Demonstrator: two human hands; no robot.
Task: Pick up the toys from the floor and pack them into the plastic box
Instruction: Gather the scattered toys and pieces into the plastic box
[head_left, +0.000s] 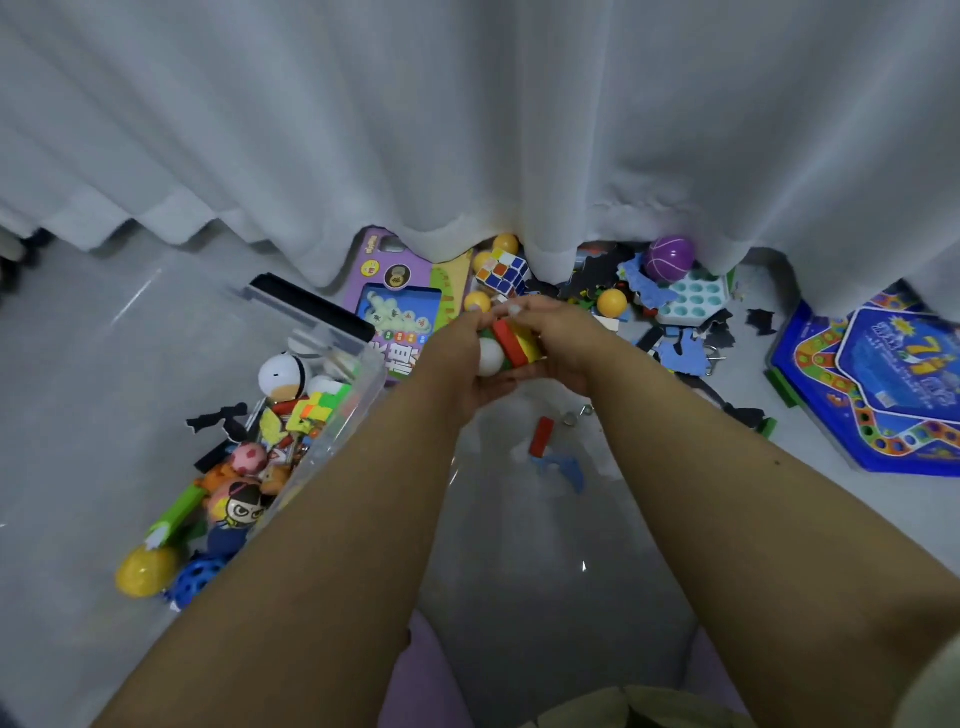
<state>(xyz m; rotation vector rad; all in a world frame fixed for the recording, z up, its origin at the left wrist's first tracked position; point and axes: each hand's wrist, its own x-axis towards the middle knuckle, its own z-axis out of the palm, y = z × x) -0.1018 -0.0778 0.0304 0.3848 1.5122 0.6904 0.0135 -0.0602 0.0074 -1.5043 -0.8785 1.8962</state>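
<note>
Both hands meet over the floor just right of the clear plastic box. My left hand cups a white ball. My right hand grips a stack of red, yellow and green blocks pressed against the ball. The box at the left holds several toys: a white round figure, a colourful cube, a doll head, a yellow ball. On the floor lie a red block, a Rubik's cube, orange balls and a purple ball.
A white curtain hangs across the back, its hem over the toys. A purple game box lies beside the plastic box. A blue hexagonal board game sits at the right. Foam puzzle scraps and a teal tray litter the tiles.
</note>
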